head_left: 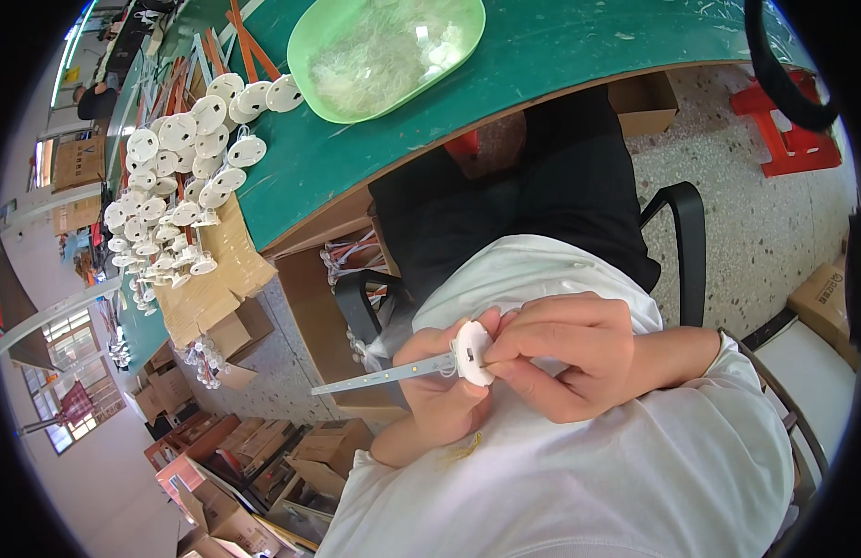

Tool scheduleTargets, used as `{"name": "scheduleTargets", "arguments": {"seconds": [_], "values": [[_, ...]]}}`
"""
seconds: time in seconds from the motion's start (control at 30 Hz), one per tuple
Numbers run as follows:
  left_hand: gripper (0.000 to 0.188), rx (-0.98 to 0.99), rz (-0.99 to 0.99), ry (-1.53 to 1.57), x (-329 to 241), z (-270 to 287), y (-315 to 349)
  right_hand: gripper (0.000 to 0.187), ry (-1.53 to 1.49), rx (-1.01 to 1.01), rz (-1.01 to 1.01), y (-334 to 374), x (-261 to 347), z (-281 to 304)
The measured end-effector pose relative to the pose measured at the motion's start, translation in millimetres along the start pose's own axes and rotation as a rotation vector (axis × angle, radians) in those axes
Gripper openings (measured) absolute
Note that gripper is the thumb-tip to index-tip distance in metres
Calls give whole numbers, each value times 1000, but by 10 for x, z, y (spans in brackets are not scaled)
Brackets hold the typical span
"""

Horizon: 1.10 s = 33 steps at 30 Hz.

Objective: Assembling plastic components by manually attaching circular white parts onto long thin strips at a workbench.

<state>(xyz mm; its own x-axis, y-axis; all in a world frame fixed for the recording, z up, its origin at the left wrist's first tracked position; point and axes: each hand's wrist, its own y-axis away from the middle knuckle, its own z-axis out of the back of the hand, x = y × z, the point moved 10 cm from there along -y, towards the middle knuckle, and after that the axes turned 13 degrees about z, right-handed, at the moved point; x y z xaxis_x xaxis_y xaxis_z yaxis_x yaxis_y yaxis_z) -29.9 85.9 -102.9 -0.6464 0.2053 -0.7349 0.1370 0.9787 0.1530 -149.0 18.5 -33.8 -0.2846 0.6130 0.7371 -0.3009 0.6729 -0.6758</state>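
My left hand (430, 405) is closed around a white round disc (472, 353) fixed to the end of a narrow LED strip (379, 377). The strip points off to the left, with small yellowish dots along it, and a thin white wire loops where it meets the disc. My right hand (570, 353) is pinched, thumb and forefinger tips against the disc's outer face near a small dark slot. Whatever lies between those fingertips is too small or hidden to make out. Both hands are in front of my white shirt, above my lap.
A green table (560, 46) carries a light green basin (295, 56) of clear and white small parts. Many similar disc-ended strips (177, 132) are piled at the table's left. Cardboard boxes (333, 446) stand lower left; a red stool (788, 130) and chair armrest (686, 251) are at right.
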Motion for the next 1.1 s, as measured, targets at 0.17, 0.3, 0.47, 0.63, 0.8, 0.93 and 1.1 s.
{"name": "scheduleTargets", "arguments": {"seconds": [0.17,0.3,0.47,0.63,0.8,0.93,1.1], "values": [[51,-52,32,23,20,11,-53,17,-6,23,-67,1,-77,6],[48,-102,-37,-110,-69,-4,-133,16,8,12,-64,6,-116,27],[40,-245,0,-15,-86,190,-124,12,-128,68,-217,-39,-310,-21],[40,-237,-61,1,-351,110,-142,8,-218,-7,-252,-134,-334,70],[40,-540,-353,-709,-1391,331,-22,6,132,101,-74,-183,-234,314],[19,-1013,-340,-1274,-2930,669,46,8,183,130,-45,-155,-266,325],[31,-1136,-171,-2006,-4236,955,-448,10,260,176,8,-152,-252,356]]}}
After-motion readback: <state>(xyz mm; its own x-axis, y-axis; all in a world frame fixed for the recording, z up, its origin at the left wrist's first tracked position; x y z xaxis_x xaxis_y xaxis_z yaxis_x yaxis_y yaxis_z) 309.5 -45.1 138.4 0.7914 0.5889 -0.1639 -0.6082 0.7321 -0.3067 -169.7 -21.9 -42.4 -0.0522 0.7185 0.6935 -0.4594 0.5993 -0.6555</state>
